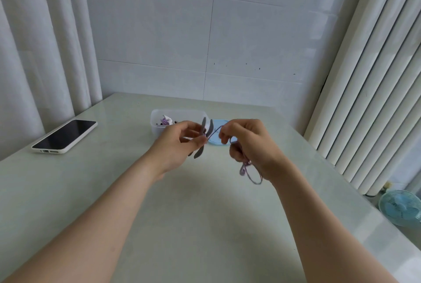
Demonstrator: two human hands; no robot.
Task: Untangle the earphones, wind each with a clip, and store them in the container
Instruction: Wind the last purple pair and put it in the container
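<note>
My left hand (pixel 182 144) pinches a grey winding clip (pixel 201 139) above the table, its flat grey arms sticking up and down past my fingers. A purple earphone cable (pixel 247 170) runs from the clip to my right hand (pixel 249 144), which grips it; a loop and an earbud hang below that hand. Behind my hands stands a translucent white container (pixel 159 115) holding a wound purple earphone on a white clip (pixel 165 120). The container's light blue lid (pixel 216 140) lies flat to its right, partly hidden by my right hand.
A smartphone (pixel 65 136) in a white case lies screen-up at the table's left. The pale green table (pixel 205 214) meets a tiled wall behind. Curtains hang at the left, a white radiator stands at the right, and a small blue fan (pixel 401 207) sits on the floor.
</note>
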